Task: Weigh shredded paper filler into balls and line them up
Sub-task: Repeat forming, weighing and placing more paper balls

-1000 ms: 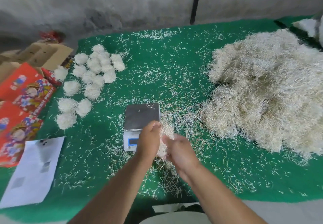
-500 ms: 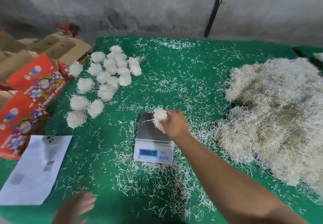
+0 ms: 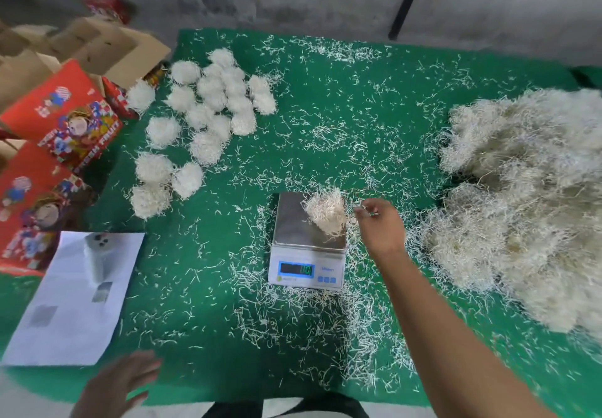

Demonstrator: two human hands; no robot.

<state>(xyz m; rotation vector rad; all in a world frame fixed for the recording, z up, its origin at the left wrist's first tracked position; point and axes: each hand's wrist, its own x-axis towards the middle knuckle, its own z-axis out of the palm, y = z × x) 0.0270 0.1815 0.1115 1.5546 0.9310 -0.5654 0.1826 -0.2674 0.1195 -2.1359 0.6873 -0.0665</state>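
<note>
The right hand (image 3: 379, 225) has let go of the paper clump (image 3: 326, 211), now just left of its loosely curled, empty fingers on the scale (image 3: 308, 241). Weighing appears underway; the left hand (image 3: 120, 385) hovers open.

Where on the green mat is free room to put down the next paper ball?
Free, apart from loose shreds: the green mat between the white paper balls and the big shredded-paper pile, behind the small digital scale. Also between the white paper sheet and the scale. Crowded: among the balls, and beside the red printed boxes.
</note>
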